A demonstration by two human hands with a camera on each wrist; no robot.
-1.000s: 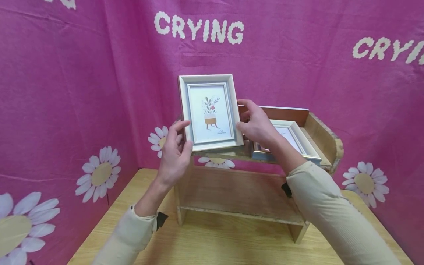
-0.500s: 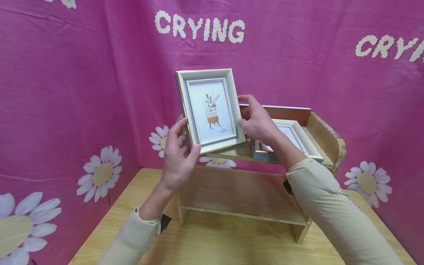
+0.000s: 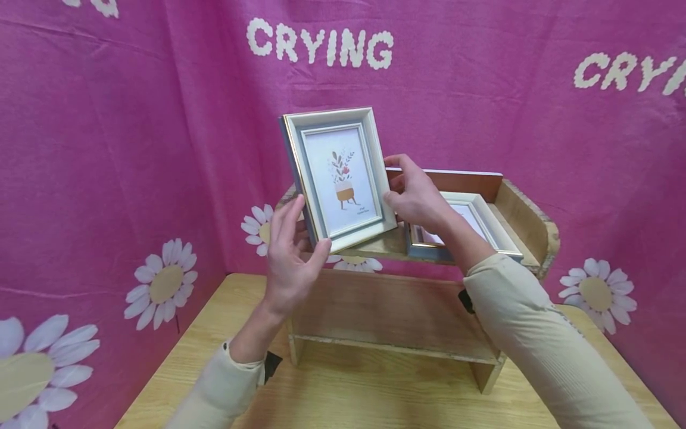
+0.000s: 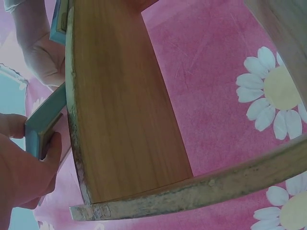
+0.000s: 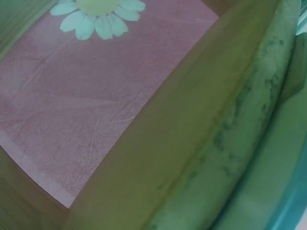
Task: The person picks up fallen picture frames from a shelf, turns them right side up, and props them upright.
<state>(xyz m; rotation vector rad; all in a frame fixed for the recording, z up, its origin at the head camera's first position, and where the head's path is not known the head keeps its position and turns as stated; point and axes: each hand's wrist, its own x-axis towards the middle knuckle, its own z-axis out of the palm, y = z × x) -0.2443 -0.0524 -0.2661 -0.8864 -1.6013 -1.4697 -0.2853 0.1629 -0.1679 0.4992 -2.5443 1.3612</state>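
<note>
If you compare it with a second ago, the picture frame has tipped more and shows extra blue side. It's up between both hands' fingers: left hand pinching the lower left corner, right hand clamped on the right edge. Looks nice, cream border, blue-grey inner band, gold trim, potted plant print. Second frame lies just right of the right fingers.
</note>
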